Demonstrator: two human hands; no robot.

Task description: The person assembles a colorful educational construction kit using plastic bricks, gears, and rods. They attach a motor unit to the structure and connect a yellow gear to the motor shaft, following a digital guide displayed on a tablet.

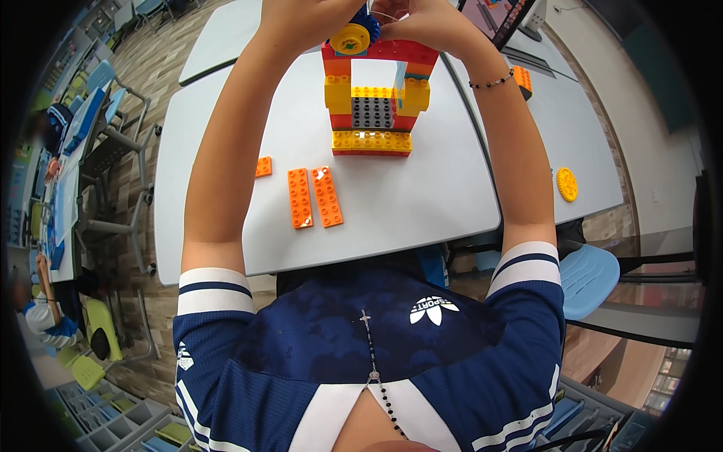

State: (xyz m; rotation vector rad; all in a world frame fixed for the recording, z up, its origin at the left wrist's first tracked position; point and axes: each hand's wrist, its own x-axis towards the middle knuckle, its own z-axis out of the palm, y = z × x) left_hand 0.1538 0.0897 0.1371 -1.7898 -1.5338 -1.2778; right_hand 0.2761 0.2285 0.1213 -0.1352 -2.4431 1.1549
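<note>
Left hand (312, 13): at the brick tower's (371, 142) 11 o'clock, cut by the upper edge, beside a yellow-hubbed blue wheel (352, 39); its fingertips are out of view, so I cannot tell if it grips anything.
Right hand (429, 26): at the tower's 1 o'clock, just over the top beam, fingers bent near a thin pale strand (383, 14); whether they pinch it I cannot tell.
Tower: upright on the white table (422, 203), at 12 o'clock from the wearer's chest; red and yellow courses at the foot, yellow blocks up 2 sides, red beam on top.
Wheel: in front of the beam's 9 o'clock end, partly hidden.
Opening: a dark grey studded plate (372, 112) at its 6 o'clock, a translucent blue piece (401, 84) at its 3 o'clock.
Long orange plates: 2, near the tower at its 7 o'clock, the first (299, 197) beside the second (327, 197).
Small orange plate (263, 166): at the tower's 8 o'clock, partly behind the left forearm.
Yellow gear (566, 184): at the tower's 4 o'clock, past the right forearm.
Orange block (522, 83): at the tower's 3 o'clock, beyond the beaded bracelet (489, 81).
Blue chair (590, 280): farther out, toward 4 o'clock.
</note>
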